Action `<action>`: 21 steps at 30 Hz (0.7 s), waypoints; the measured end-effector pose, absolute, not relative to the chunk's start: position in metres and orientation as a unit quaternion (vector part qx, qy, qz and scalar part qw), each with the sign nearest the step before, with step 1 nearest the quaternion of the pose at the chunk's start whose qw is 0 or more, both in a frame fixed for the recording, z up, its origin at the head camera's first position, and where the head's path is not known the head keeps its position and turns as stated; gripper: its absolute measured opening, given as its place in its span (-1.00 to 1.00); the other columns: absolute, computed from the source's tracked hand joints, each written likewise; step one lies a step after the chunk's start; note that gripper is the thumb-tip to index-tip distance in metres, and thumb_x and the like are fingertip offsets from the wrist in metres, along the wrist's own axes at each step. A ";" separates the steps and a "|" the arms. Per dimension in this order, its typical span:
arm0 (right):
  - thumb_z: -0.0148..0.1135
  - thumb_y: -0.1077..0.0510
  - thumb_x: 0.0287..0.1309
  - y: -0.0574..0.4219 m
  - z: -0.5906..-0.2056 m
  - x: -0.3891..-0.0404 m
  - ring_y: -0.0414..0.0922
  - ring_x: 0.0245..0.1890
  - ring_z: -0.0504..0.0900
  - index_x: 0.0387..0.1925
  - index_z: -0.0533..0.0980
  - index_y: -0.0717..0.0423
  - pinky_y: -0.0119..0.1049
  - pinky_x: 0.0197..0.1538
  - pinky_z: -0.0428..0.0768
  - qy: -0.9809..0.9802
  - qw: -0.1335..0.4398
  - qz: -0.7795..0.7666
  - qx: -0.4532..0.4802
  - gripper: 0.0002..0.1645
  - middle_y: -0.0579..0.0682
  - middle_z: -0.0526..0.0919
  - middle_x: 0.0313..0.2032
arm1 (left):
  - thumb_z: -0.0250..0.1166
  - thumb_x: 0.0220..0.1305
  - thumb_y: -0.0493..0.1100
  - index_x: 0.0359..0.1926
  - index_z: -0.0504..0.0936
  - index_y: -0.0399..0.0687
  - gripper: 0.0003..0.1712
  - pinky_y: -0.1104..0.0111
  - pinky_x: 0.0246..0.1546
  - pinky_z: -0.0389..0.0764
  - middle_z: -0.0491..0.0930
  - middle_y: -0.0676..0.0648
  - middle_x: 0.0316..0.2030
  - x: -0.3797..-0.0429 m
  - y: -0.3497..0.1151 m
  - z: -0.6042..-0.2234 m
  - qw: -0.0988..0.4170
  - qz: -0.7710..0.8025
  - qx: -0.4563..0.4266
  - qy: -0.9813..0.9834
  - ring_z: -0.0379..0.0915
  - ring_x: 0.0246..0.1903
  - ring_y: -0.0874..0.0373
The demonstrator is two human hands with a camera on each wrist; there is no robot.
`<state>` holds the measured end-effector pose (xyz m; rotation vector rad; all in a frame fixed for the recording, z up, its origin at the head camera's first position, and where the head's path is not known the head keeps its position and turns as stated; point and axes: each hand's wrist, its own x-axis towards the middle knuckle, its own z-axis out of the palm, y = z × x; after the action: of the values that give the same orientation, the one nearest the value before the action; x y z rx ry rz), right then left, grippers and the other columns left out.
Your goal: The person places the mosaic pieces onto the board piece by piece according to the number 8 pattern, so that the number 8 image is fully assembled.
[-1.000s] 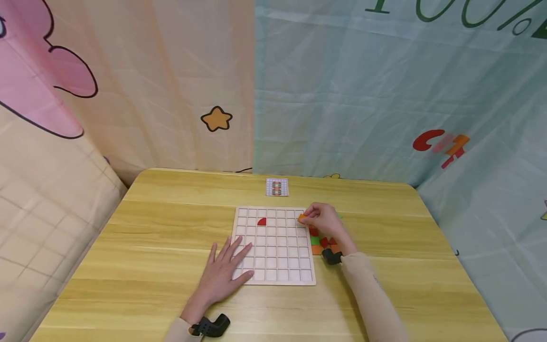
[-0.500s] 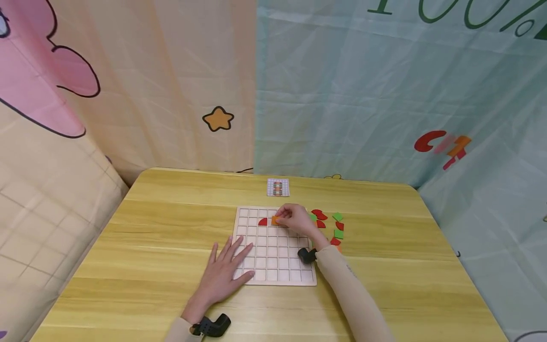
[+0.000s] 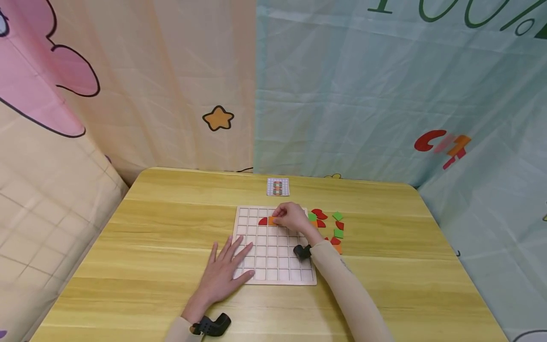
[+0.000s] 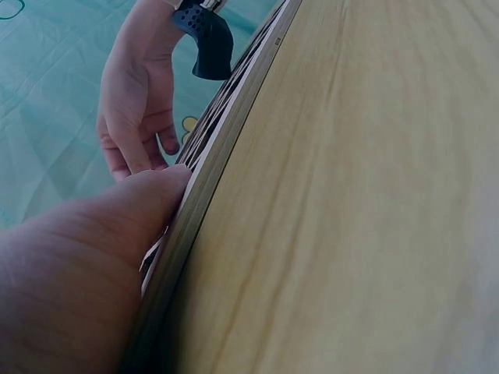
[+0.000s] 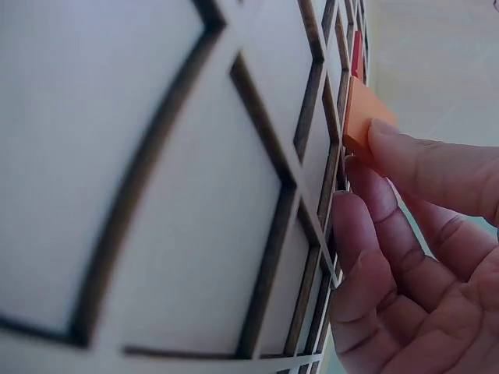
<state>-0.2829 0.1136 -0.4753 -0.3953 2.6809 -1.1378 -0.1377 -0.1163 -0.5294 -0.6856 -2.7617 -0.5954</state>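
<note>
A white grid board (image 3: 272, 262) with raised square cells lies on the table. My right hand (image 3: 292, 218) pinches an orange square tile (image 5: 363, 117) between thumb and fingers, low over a cell in the board's second row from the back. Just left of that tile sits a red quarter-circle tile (image 3: 263, 221), whose edge also shows in the right wrist view. My left hand (image 3: 226, 273) rests flat with spread fingers on the board's left edge; its thumb (image 4: 160, 191) lies over the rim in the left wrist view.
Several loose red, green and orange tiles lie right of the board, among them a green square (image 3: 338, 233) and a red piece (image 3: 319, 215). Behind the board lies a small printed pattern card (image 3: 278, 187). The wooden table (image 3: 171, 213) meets hanging cloth at the back.
My right hand has carried the orange tile leftward from the board's right edge to beside the red tile, uncovering the loose pieces. The left hand stays in place.
</note>
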 end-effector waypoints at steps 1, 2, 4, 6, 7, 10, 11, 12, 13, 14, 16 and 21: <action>0.40 0.22 0.04 0.113 -0.475 -0.283 -0.13 -0.46 0.48 -0.41 0.62 0.11 -0.34 -0.34 0.50 0.909 0.102 -0.382 -0.131 -0.92 -0.09 0.58 -0.47 | 0.08 0.26 0.32 0.39 0.28 0.13 -0.24 -0.15 0.31 -0.29 0.09 -0.13 0.41 -0.138 -0.116 -0.529 0.116 -0.203 -0.234 -0.944 -0.13 0.39 -0.17; 0.41 0.21 0.03 0.113 -0.475 -0.283 -0.14 -0.46 0.48 -0.42 0.62 0.10 -0.35 -0.35 0.50 0.911 0.102 -0.379 -0.130 -0.92 -0.10 0.58 -0.48 | 0.08 0.26 0.32 0.39 0.28 0.13 -0.24 -0.15 0.31 -0.29 0.09 -0.13 0.41 -0.138 -0.116 -0.529 0.115 -0.202 -0.234 -0.944 -0.13 0.39 -0.16; 0.41 0.21 0.03 0.113 -0.475 -0.284 -0.14 -0.47 0.47 -0.42 0.62 0.10 -0.35 -0.37 0.49 0.913 0.103 -0.374 -0.128 -0.92 -0.10 0.57 -0.48 | 0.09 0.26 0.32 0.40 0.28 0.14 -0.24 -0.15 0.31 -0.31 0.09 -0.13 0.41 -0.138 -0.116 -0.529 0.111 -0.201 -0.234 -0.945 -0.14 0.39 -0.16; 0.42 0.20 0.03 0.112 -0.475 -0.284 -0.15 -0.47 0.47 -0.43 0.63 0.10 -0.35 -0.38 0.49 0.914 0.102 -0.371 -0.128 -0.92 -0.11 0.58 -0.49 | 0.09 0.26 0.32 0.40 0.28 0.14 -0.23 -0.15 0.31 -0.30 0.09 -0.13 0.41 -0.138 -0.116 -0.528 0.111 -0.199 -0.234 -0.945 -0.14 0.39 -0.16; 0.42 0.20 0.03 0.112 -0.475 -0.285 -0.15 -0.48 0.48 -0.43 0.64 0.09 -0.35 -0.38 0.49 0.915 0.100 -0.369 -0.130 -0.92 -0.11 0.58 -0.49 | 0.08 0.26 0.33 0.40 0.27 0.14 -0.24 -0.15 0.31 -0.30 0.09 -0.13 0.41 -0.138 -0.116 -0.528 0.111 -0.199 -0.234 -0.945 -0.14 0.39 -0.16; 0.41 0.18 0.03 0.111 -0.474 -0.285 -0.15 -0.48 0.49 -0.43 0.65 0.09 -0.34 -0.39 0.51 0.916 0.099 -0.365 -0.134 -0.93 -0.12 0.59 -0.49 | 0.08 0.26 0.33 0.40 0.27 0.14 -0.24 -0.15 0.31 -0.30 0.09 -0.13 0.41 -0.138 -0.116 -0.528 0.113 -0.198 -0.234 -0.945 -0.14 0.39 -0.16; 0.41 0.17 0.04 0.111 -0.474 -0.286 -0.15 -0.48 0.50 -0.44 0.66 0.09 -0.34 -0.39 0.51 0.917 0.099 -0.362 -0.136 -0.93 -0.12 0.60 -0.49 | 0.08 0.26 0.33 0.40 0.28 0.14 -0.24 -0.15 0.31 -0.30 0.09 -0.12 0.41 -0.138 -0.116 -0.528 0.113 -0.198 -0.234 -0.945 -0.13 0.39 -0.16; 0.41 0.17 0.04 0.111 -0.474 -0.286 -0.16 -0.49 0.50 -0.44 0.66 0.08 -0.34 -0.40 0.52 0.918 0.100 -0.359 -0.138 -0.93 -0.12 0.60 -0.49 | 0.08 0.26 0.33 0.39 0.28 0.14 -0.24 -0.15 0.31 -0.30 0.09 -0.12 0.41 -0.138 -0.116 -0.528 0.113 -0.199 -0.234 -0.945 -0.13 0.39 -0.16; 0.41 0.16 0.05 0.111 -0.474 -0.286 -0.16 -0.49 0.50 -0.44 0.66 0.08 -0.34 -0.40 0.52 0.919 0.101 -0.356 -0.139 -0.92 -0.13 0.60 -0.49 | 0.09 0.26 0.32 0.39 0.28 0.14 -0.24 -0.16 0.31 -0.29 0.09 -0.12 0.41 -0.138 -0.116 -0.528 0.113 -0.200 -0.234 -0.945 -0.13 0.39 -0.16; 0.41 0.16 0.05 0.111 -0.474 -0.286 -0.16 -0.49 0.50 -0.44 0.66 0.08 -0.34 -0.40 0.52 0.920 0.101 -0.353 -0.139 -0.92 -0.13 0.60 -0.50 | 0.09 0.26 0.32 0.39 0.28 0.14 -0.24 -0.16 0.31 -0.29 0.10 -0.12 0.41 -0.138 -0.116 -0.528 0.114 -0.201 -0.234 -0.945 -0.12 0.39 -0.16; 0.41 0.14 0.04 0.110 -0.474 -0.286 -0.18 -0.51 0.50 -0.45 0.66 0.06 -0.34 -0.41 0.51 0.925 0.097 -0.340 -0.140 -0.92 -0.14 0.60 -0.51 | 0.10 0.25 0.32 0.39 0.29 0.14 -0.24 -0.16 0.30 -0.29 0.10 -0.12 0.41 -0.138 -0.116 -0.529 0.115 -0.203 -0.234 -0.944 -0.12 0.39 -0.16; 0.42 0.10 0.03 0.108 -0.472 -0.282 -0.19 -0.53 0.48 -0.49 0.65 0.01 -0.34 -0.42 0.48 0.937 0.085 -0.308 -0.142 -0.90 -0.18 0.60 -0.53 | 0.10 0.26 0.31 0.38 0.30 0.12 -0.25 -0.16 0.30 -0.27 0.12 -0.13 0.40 -0.138 -0.116 -0.529 0.118 -0.205 -0.233 -0.943 -0.10 0.38 -0.17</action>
<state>-0.2823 0.1081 -0.4716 -0.4223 2.7932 -0.9182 -0.1376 -0.1159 -0.5289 -0.6805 -2.7592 -0.5984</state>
